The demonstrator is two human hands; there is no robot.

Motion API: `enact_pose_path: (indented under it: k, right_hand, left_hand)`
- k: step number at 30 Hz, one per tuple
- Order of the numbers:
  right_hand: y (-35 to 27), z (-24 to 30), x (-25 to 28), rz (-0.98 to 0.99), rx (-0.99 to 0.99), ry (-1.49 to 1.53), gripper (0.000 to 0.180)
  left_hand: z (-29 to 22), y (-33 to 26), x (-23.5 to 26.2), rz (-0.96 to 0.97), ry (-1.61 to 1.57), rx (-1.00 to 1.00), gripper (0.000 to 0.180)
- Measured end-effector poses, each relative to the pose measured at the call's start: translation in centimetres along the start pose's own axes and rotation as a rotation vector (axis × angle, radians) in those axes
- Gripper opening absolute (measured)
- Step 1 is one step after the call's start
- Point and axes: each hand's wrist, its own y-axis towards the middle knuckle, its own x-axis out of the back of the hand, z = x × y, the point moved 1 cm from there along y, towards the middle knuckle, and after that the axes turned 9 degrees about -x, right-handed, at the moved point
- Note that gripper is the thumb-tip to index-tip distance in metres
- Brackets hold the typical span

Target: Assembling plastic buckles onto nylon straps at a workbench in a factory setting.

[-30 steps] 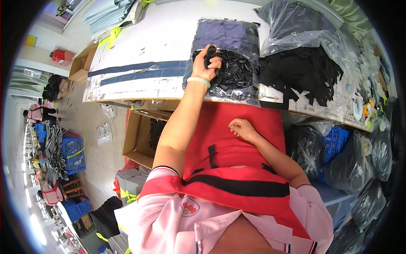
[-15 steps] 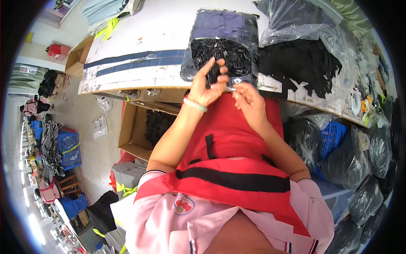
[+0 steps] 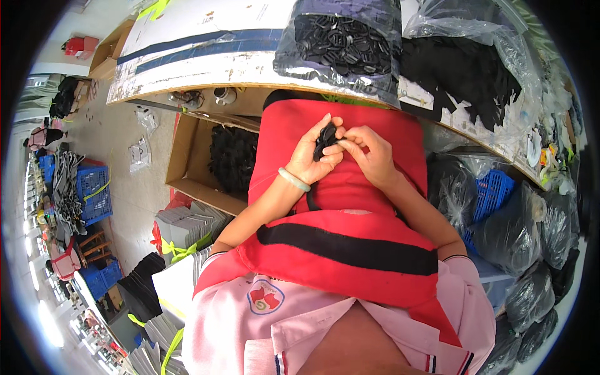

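Above my red-covered lap, my left hand (image 3: 305,161) is curled around several black plastic buckles (image 3: 325,139), which lie in its palm and fingers. My right hand (image 3: 373,156) meets it from the right, thumb and forefinger pinched on the edge of one black piece. The fingertips of both hands nearly touch, so the exact shape of that piece is hidden. Just beyond the hands, at the table edge, a clear plastic bag (image 3: 289,53) lies open with a heap of similar black buckles (image 3: 347,44) in it.
Black fabric strips (image 3: 462,69) lie on the white table (image 3: 250,15) right of the bag. Under the table's left part, a cardboard box (image 3: 181,147) holds black items. Stuffed dark plastic bags (image 3: 512,231) and a blue crate (image 3: 494,194) crowd the right side. Grey stacks (image 3: 187,225) stand at left.
Both hands have drawn back from the bag toward my body and now hang over my lap. The view has tilted down, and black buckles show more plainly in my left hand.
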Motion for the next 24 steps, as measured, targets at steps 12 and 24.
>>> enact_pose_path:
  k: [12, 24]
  right_hand:
    - [0.4, -2.6, 0.6, 0.232, -0.343, 0.122, 0.014]
    - [0.4, -2.0, 0.9, 0.084, -0.801, 0.895, 0.015]
  left_hand:
    - [-0.9, -0.5, 2.0, 0.009, 0.026, 0.043, 0.039]
    - [-0.2, -0.5, 2.8, -0.148, 0.347, -0.023, 0.013]
